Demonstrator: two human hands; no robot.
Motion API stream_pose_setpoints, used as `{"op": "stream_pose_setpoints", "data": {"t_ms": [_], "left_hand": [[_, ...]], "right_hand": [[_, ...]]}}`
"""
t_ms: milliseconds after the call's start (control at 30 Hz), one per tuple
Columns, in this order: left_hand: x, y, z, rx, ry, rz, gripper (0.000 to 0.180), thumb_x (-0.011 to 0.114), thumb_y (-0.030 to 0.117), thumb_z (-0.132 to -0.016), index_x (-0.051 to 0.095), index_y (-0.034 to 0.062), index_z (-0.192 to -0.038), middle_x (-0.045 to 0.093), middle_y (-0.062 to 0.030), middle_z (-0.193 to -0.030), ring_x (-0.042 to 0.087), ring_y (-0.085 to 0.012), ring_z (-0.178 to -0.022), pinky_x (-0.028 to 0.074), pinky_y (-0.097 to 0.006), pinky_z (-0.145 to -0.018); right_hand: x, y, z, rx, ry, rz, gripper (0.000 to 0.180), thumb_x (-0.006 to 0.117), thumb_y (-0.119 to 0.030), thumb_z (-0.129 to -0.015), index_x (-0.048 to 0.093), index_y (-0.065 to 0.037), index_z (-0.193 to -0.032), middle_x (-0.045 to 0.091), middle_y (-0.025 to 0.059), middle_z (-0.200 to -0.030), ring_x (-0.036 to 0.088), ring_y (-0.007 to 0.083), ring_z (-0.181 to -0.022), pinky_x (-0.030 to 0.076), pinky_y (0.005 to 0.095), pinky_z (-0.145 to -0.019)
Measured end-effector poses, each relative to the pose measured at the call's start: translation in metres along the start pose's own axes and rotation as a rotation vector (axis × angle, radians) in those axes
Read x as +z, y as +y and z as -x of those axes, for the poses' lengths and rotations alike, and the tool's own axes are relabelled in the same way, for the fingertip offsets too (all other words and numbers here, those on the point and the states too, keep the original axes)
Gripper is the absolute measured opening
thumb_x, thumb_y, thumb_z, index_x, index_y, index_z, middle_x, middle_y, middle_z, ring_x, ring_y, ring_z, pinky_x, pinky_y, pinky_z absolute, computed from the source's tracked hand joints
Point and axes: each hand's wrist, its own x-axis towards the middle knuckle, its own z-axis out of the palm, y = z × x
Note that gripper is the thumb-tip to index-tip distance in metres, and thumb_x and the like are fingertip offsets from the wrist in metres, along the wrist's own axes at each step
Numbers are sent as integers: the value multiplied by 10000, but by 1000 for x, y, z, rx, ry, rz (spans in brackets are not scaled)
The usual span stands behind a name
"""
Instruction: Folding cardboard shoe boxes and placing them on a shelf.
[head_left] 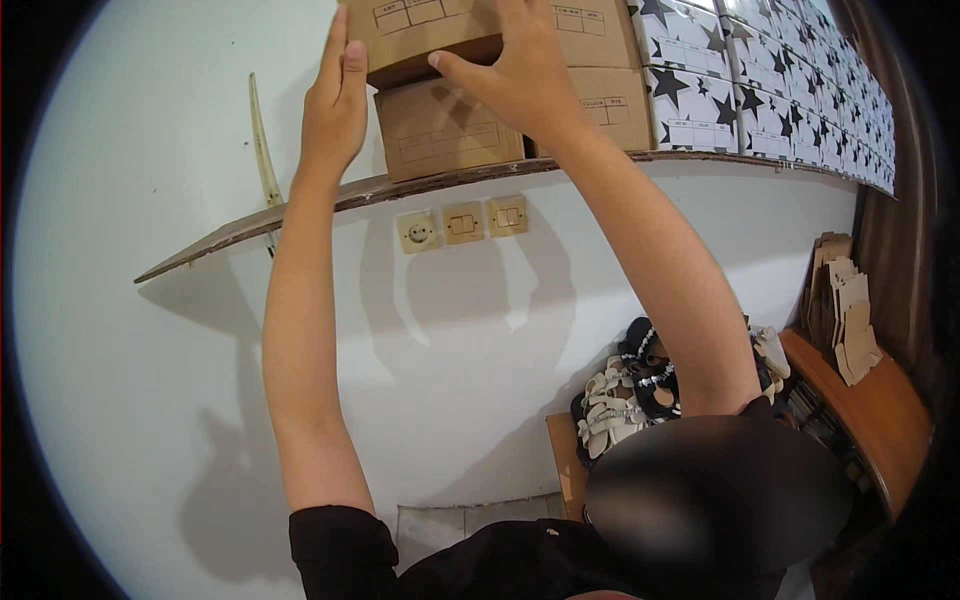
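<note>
Both my arms reach up to a brown cardboard box (pixel 425 30) at the top edge of the view. My left hand (pixel 338 95) presses along its left side, fingers straight up and thumb against the front corner. On its right side is my right hand (pixel 525 70), with the thumb at the lower front edge. The box sits above another brown cardboard box (pixel 440 130), and its underside shows, slightly tilted. Whether the two boxes touch is unclear, and the upper box's top is cut off.
A wall shelf (pixel 350 195) carries more brown boxes (pixel 608 105) and several white star-patterned boxes (pixel 690 105). Below it are a socket (pixel 418 232) and switches (pixel 463 222). At the lower right, sandals (pixel 610 405) are piled beside a wooden table (pixel 860 420) holding folded cardboard (pixel 850 320).
</note>
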Motion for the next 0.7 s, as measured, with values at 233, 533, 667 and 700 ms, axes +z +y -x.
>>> {"op": "stream_pose_setpoints", "data": {"t_ms": [233,533,667,700], "left_hand": [[4,-26,-4,-158,-318,-356,637,182,604,-923,158,257,-1456,211,-121,-1491,172,-281,-1384,1,-541,-1083],[-9,-5,17,32,-145,-690,624,188,636,-903,266,307,-1427,200,-106,-1499,92,-276,-1401,-87,-640,-1003],[-27,50,74,41,67,-376,448,397,385,-933,461,199,-1335,282,-116,-1468,190,-241,-1382,-109,-571,-1038],[-25,55,95,64,94,-280,448,393,337,-924,471,147,-1322,299,-131,-1458,193,-246,-1379,-81,-557,-1052]], "right_hand": [[26,21,35,33,-188,601,485,463,-433,-865,536,-101,-1211,465,109,-1307,358,335,-1274,56,696,-1000],[12,4,42,27,-96,569,467,469,-417,-858,561,-90,-1179,479,112,-1308,364,319,-1275,37,723,-974],[-39,-35,70,11,-71,674,423,539,-358,-822,572,-82,-1142,523,108,-1239,422,291,-1223,53,692,-983],[-61,-43,86,76,-148,688,395,570,-315,-801,577,-84,-1121,546,93,-1186,454,272,-1177,50,668,-987]]}}
